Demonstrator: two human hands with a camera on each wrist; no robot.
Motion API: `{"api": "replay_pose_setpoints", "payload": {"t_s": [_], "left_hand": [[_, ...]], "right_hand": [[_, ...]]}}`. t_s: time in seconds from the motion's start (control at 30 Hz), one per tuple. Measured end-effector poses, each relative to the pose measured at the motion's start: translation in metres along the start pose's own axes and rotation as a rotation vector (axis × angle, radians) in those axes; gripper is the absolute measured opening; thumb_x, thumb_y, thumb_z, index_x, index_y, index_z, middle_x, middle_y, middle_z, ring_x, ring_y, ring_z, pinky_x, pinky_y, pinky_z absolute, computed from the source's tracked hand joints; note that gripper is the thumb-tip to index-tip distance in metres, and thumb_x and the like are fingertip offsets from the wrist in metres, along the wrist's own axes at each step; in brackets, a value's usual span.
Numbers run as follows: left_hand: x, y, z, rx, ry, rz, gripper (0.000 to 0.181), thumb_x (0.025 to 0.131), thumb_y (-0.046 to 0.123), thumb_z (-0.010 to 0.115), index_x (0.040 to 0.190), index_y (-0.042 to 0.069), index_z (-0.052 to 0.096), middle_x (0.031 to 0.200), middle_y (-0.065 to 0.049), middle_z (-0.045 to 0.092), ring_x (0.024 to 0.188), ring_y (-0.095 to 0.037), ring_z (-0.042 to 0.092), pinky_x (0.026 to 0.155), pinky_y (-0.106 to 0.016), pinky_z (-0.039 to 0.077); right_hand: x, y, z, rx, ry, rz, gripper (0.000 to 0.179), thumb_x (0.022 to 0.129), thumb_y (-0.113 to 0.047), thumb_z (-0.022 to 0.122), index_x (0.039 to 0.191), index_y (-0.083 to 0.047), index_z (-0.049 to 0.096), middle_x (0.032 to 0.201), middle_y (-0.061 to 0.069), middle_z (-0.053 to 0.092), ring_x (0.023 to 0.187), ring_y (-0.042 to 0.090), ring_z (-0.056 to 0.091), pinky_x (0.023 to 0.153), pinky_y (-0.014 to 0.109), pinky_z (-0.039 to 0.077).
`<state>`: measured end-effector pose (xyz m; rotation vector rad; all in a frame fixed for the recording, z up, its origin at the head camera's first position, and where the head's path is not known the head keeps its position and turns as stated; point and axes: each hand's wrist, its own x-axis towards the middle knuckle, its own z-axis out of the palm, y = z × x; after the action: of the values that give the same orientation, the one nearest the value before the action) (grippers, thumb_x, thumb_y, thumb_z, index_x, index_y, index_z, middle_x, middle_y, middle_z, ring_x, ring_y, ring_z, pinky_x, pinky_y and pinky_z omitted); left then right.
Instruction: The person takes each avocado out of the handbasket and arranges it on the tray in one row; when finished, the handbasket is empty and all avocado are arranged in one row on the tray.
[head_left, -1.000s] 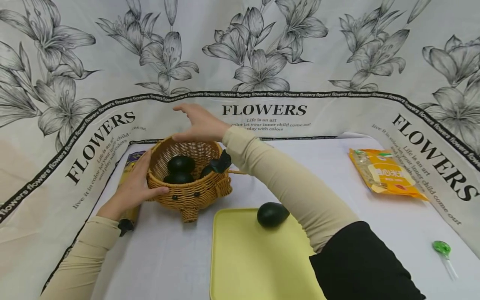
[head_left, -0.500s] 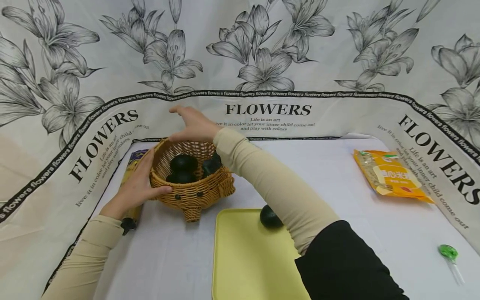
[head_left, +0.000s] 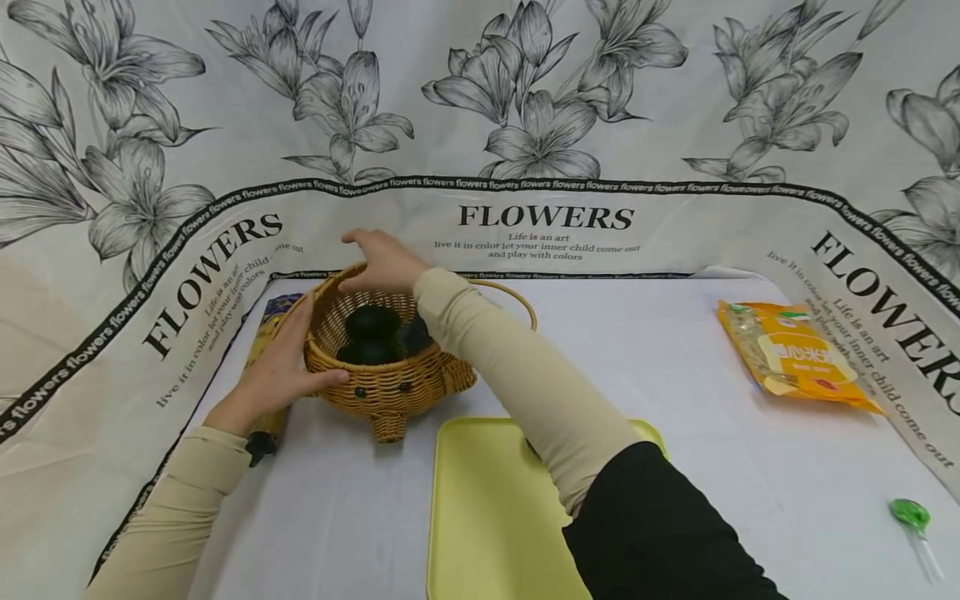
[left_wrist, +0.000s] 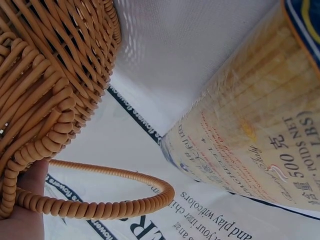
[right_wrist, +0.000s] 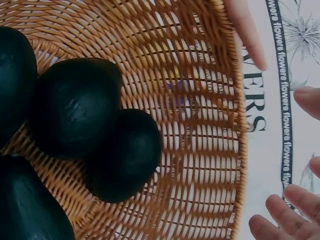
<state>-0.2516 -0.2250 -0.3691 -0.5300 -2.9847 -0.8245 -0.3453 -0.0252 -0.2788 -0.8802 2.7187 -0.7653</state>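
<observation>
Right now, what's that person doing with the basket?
A person has both hands at the basket. The left hand lies against its side, and the right hand is spread near the far rim; I can't tell if it touches. Four dark avocados show inside. A yellow tray lies nearer the person, partly hidden by the right arm. The snack bag and lollipop lie off to the right.
</observation>
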Motion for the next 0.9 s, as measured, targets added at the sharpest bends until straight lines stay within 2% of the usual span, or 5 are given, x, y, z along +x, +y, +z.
{"api": "replay_pose_setpoints", "payload": {"t_s": [0.33, 0.63, 0.7, 0.9], "left_hand": [[0.001, -0.001, 0.001, -0.002, 0.012, 0.012, 0.120, 0.075, 0.056, 0.071, 0.149, 0.025, -0.018, 0.160, -0.008, -0.008, 0.145, -0.043, 0.008, 0.110, -0.067, 0.020], [0.001, -0.002, -0.001, 0.007, 0.027, 0.023, 0.120, 0.075, 0.057, 0.071, 0.149, 0.023, -0.017, 0.160, -0.007, -0.007, 0.145, -0.042, 0.008, 0.111, -0.066, 0.019], [0.001, -0.002, -0.001, 0.005, 0.028, 0.021, 0.120, 0.075, 0.057, 0.071, 0.149, 0.023, -0.017, 0.160, -0.007, -0.007, 0.145, -0.042, 0.008, 0.111, -0.066, 0.019], [0.001, -0.001, 0.002, 0.003, 0.035, 0.021, 0.121, 0.074, 0.056, 0.072, 0.150, 0.023, -0.016, 0.160, -0.009, -0.006, 0.145, -0.042, 0.008, 0.111, -0.065, 0.019]], "right_hand": [[0.004, 0.010, 0.018, -0.049, -0.099, 0.012, 0.064, 0.089, -0.030, 0.063, 0.144, -0.011, 0.036, 0.147, 0.008, 0.041, 0.133, 0.021, 0.042, 0.108, 0.035, 0.041], [0.007, 0.014, 0.026, -0.124, -0.307, 0.014, 0.054, 0.089, -0.030, 0.063, 0.138, -0.012, 0.047, 0.140, 0.008, 0.048, 0.125, 0.021, 0.049, 0.100, 0.034, 0.047], [0.007, 0.014, 0.026, -0.141, -0.322, 0.015, 0.053, 0.090, -0.029, 0.062, 0.137, -0.011, 0.047, 0.140, 0.008, 0.047, 0.125, 0.021, 0.050, 0.100, 0.034, 0.047], [0.016, 0.013, 0.031, -0.248, -0.297, -0.004, 0.046, 0.091, -0.027, 0.061, 0.133, -0.011, 0.051, 0.135, 0.005, 0.053, 0.114, 0.017, 0.055, 0.093, 0.031, 0.049]]}}
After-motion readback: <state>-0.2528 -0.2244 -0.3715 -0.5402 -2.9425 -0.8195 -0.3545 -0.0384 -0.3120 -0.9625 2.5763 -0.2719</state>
